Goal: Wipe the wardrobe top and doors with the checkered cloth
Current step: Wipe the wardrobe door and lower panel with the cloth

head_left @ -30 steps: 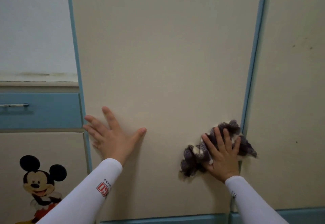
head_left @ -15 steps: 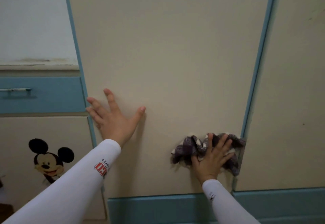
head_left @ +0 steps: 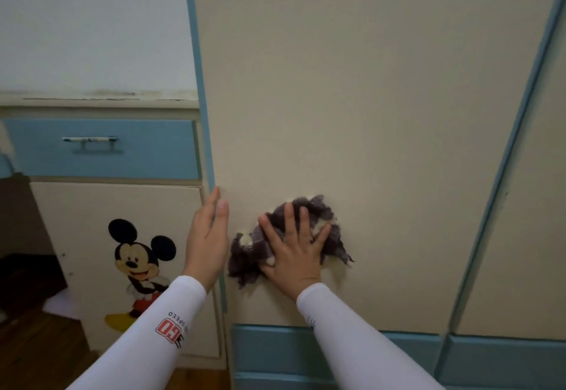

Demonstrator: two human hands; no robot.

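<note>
Right hand [head_left: 294, 252] fingers spread flat, pressing checkered cloth [head_left: 245, 253] on wardrobe door [head_left: 367, 114]. Left hand [head_left: 208, 236] fingers straight, together, at door edge. Press evenly, overlap strokes.

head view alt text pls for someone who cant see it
A right hand, fingers spread, presses a crumpled checkered cloth low on a cream wardrobe door. The open left hand is at the door's blue left edge; beyond it, a blue drawer and a cartoon mouse sticker.

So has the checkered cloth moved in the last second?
Yes, leftward: the checkered cloth has left the right blue strip and now lies near the left strip.
</note>
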